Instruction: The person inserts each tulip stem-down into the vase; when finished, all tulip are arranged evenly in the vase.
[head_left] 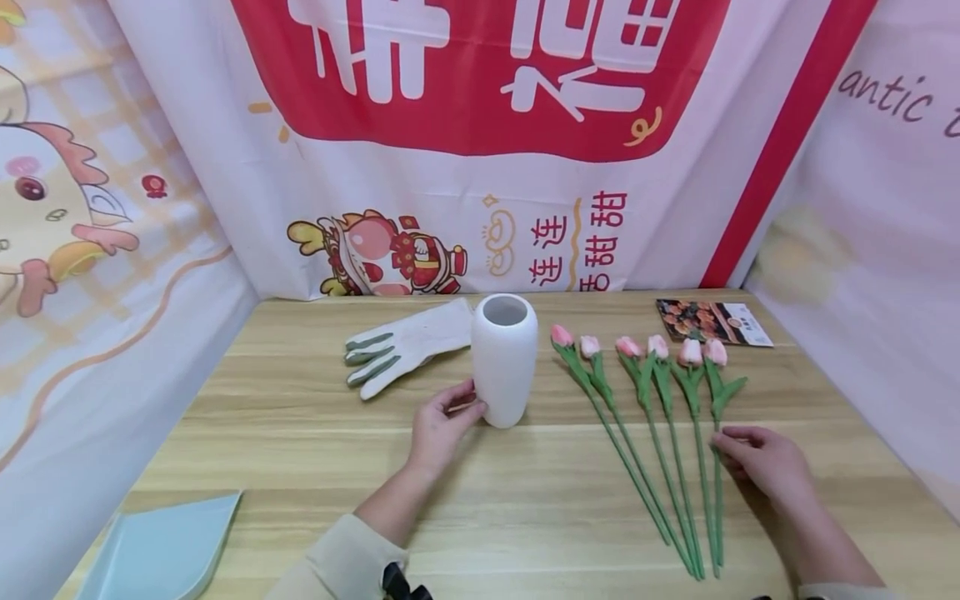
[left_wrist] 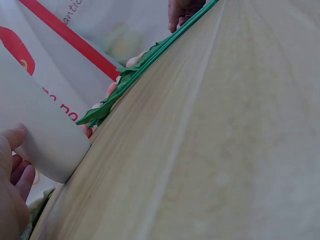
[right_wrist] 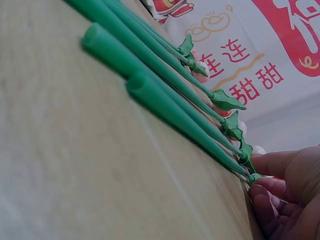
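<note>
A white vase (head_left: pixel 504 367) stands upright on the table, its mouth facing up. My left hand (head_left: pixel 442 425) touches the lower left side of the vase with its fingertips, not wrapped around it; the left wrist view shows the thumb side against the vase (left_wrist: pixel 42 115). To the right lie several pink artificial tulips (head_left: pixel 658 346) with green stems, fanned out with blooms away from me. My right hand (head_left: pixel 768 462) pinches the rightmost tulip (head_left: pixel 717 400) by its upper stem, between thumb and forefinger. In the right wrist view, that hand (right_wrist: pixel 292 195) partly hides the bloom.
A white glove (head_left: pixel 412 342) with grey-green fingertips lies left of the vase, partly behind it. At the back right is a printed card or packet (head_left: pixel 712 322). A light blue dustpan-like tray (head_left: pixel 165 546) sits at the front left. Printed cloths (head_left: pixel 480 175) hang around the table.
</note>
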